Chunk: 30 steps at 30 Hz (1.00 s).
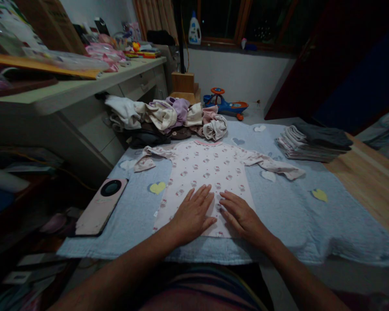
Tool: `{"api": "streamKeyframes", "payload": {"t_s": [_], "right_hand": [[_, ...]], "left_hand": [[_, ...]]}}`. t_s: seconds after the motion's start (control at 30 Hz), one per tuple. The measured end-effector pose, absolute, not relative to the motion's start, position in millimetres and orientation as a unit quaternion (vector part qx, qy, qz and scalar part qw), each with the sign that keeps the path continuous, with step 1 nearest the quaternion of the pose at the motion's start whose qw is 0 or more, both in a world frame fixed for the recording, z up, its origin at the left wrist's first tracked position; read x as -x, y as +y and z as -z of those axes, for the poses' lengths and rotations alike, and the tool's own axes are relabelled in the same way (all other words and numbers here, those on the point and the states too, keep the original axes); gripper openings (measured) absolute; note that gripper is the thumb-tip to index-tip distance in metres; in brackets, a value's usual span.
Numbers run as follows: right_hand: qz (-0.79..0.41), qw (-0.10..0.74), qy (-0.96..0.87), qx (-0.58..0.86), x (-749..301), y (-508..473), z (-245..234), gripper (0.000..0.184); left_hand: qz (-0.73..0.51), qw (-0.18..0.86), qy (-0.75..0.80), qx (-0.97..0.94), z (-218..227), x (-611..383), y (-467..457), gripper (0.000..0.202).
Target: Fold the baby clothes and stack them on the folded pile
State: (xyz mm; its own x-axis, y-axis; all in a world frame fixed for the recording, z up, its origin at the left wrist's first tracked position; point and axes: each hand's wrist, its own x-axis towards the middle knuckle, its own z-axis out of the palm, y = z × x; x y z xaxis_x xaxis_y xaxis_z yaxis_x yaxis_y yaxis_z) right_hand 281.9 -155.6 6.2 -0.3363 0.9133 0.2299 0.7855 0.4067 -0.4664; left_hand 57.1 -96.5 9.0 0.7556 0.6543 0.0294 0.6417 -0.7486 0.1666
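Shirt (201, 172), pink, long-sleeved and child-sized, dotted with small cartoon cat faces, spread flat on a pale blue blanket (314, 224), sleeves out toward 9 and 3 o'clock. Left hand (192, 214) and right hand (243, 218) palm-down on the lower half, fingers splayed wide, nothing gripped, fingertips just apart near the middle. At 12 o'clock, a heap of crumpled clothes (162, 116); at 2 o'clock, a folded stack of garments (313, 142) on the blanket; at 8 o'clock, a yellow heart patch (157, 187); at 9 o'clock, a phone in a pink case (100, 207) on the blanket's edge. Farther out, a blue ride-on toy (225, 103) at 12 o'clock, a white detergent bottle (195, 29) on the windowsill beyond, and a cluttered desk (68, 88) at 10 o'clock.
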Motion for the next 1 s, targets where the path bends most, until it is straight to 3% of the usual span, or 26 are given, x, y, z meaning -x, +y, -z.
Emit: {"api": "streamKeyframes", "payload": {"t_s": [0.13,0.33,0.67,0.83,1.0], "right_hand": [[-0.064,0.134,-0.829,0.539,-272,-156,10,0.060],[-0.049,0.073,-0.832,0.549,-280,-165,8,0.058],[-0.047,0.112,-0.824,0.553,-306,-179,10,0.051],[-0.090,0.140,-0.819,0.550,-293,-152,-17,0.037],[-0.082,0.163,-0.847,0.499,-249,-119,-18,0.040]], "left_hand": [[-0.052,0.067,0.328,-0.941,3,-63,-99,0.068],[-0.034,0.043,0.342,-0.938,5,-29,-90,0.064],[-0.025,0.031,0.420,-0.907,8,16,-78,0.065],[-0.018,0.035,0.469,-0.882,-9,-7,-83,0.057],[-0.071,0.040,0.426,-0.901,-3,-38,-86,0.061]]}}
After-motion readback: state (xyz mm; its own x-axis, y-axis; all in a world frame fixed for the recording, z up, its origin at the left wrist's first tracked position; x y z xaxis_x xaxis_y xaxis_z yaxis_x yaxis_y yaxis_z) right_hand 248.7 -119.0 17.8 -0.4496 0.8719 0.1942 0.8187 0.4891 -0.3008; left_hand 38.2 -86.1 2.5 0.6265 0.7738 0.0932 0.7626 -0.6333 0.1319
